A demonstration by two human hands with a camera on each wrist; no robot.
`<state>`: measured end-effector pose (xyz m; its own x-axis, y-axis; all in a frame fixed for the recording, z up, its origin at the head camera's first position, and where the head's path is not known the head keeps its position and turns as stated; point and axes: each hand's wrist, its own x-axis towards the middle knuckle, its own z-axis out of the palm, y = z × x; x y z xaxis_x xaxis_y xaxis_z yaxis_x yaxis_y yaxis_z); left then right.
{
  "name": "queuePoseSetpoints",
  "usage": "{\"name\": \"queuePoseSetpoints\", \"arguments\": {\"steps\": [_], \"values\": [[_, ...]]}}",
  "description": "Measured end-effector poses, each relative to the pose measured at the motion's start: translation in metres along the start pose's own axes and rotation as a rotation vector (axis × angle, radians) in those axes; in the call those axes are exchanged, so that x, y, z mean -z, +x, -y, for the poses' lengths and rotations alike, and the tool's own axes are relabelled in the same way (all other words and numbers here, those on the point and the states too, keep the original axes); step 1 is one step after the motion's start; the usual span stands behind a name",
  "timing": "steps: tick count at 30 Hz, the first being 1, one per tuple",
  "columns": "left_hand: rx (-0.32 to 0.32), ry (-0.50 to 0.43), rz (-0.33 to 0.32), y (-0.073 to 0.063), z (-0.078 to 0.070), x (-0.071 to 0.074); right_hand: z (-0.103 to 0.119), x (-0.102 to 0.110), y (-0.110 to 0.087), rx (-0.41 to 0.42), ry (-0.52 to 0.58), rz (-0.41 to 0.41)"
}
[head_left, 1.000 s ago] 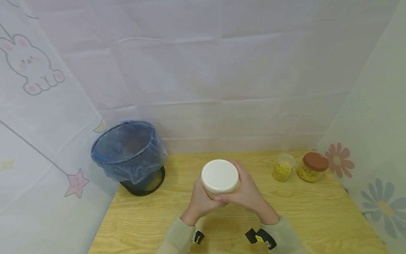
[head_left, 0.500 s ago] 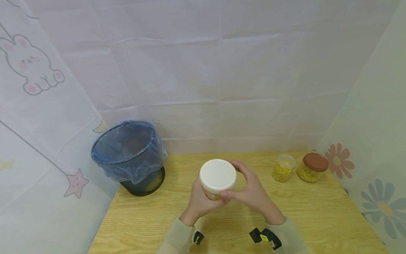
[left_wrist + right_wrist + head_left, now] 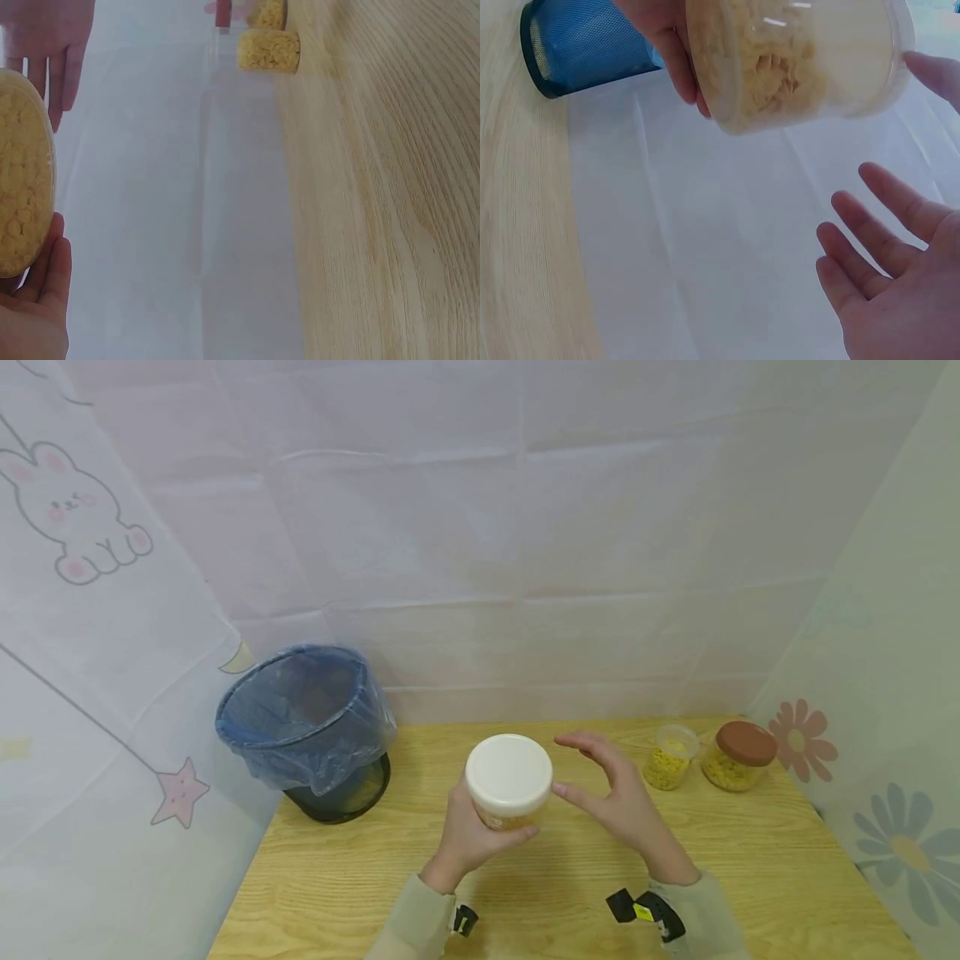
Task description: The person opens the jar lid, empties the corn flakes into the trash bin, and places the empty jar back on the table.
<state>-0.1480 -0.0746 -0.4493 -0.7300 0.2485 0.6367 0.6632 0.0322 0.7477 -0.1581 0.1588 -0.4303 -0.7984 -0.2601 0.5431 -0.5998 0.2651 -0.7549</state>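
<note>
A clear plastic jar (image 3: 780,71) with a white lid (image 3: 509,772) is held up over the table, its lower part filled with yellow, pasta-like pieces. My left hand (image 3: 468,831) grips the jar around its side, thumb across the front. In the left wrist view the jar's round base (image 3: 22,176) shows the pieces through it. Just right of the lid, my right hand (image 3: 626,802) has its fingers spread and loosely bent, with nothing in them. In the right wrist view its thumb tip is close to the lid's edge; whether it touches I cannot tell.
A mesh bin (image 3: 337,793) lined with a blue plastic bag (image 3: 322,752) stands at the table's left. At the back right are a small clear container (image 3: 667,764) of yellow pieces and a jar with a brown lid (image 3: 746,742). Cloth-covered walls border the wooden table (image 3: 360,893).
My right hand has come off the jar and moved right, its fingers opening. The jar has shifted slightly left in my left hand. The bin and the other containers have not moved.
</note>
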Motion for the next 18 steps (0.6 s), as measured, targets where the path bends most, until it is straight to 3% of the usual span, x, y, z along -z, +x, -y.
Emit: {"name": "queuePoseSetpoints", "arguments": {"steps": [3,7,11,18], "values": [[-0.017,-0.005,0.001,0.001,0.001,0.000,0.002,-0.003,0.001,0.043,0.061,0.021],[-0.016,-0.016,-0.012,-0.004,0.019,-0.002,0.005,-0.011,0.000,0.073,0.094,0.042],[-0.009,-0.021,-0.009,-0.008,0.036,-0.004,0.006,-0.020,-0.001,0.039,0.082,0.058],[-0.035,-0.008,-0.003,-0.008,0.039,-0.010,0.008,-0.034,0.001,-0.052,0.135,0.078]]}}
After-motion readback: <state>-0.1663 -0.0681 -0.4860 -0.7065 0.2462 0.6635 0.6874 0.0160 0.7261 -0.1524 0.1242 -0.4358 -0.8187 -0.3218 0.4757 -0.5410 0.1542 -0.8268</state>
